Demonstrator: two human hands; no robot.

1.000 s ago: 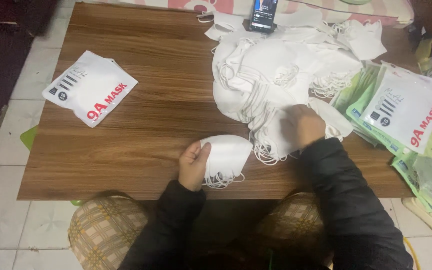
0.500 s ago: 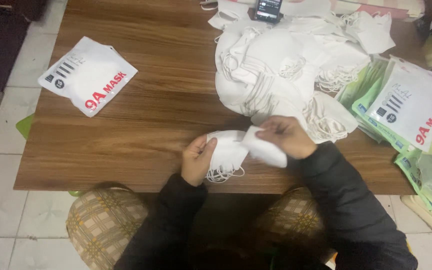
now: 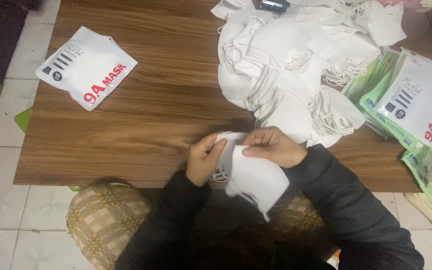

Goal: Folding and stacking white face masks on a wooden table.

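Masks (image 3: 248, 172), white and folded flat, are held in both hands just over the table's (image 3: 166, 115) near edge, about midway along it. The left hand (image 3: 204, 162) has its fingers curled shut around the stack from the left, thumb on top, so the layers stay together; loose ear loops hang out beneath it. The right hand (image 3: 271, 146) pinches the upper edge of the front mask between thumb and fingertips, letting that piece droop toward the lap, probably to line it up with the rest. Holding the stack off the wood leaves both faces free to handle.

A big pile (image 3: 291, 75) of loose white masks lies toward the far right corner, close enough for the right hand to reach. Along the right edge sit stacked pouches (image 3: 416, 105), white on top and green beneath, partly overhanging. One white pouch (image 3: 86, 67) lies alone near the far left corner, well apart from the hands. A dark phone (image 3: 272, 5) rests at the far edge.
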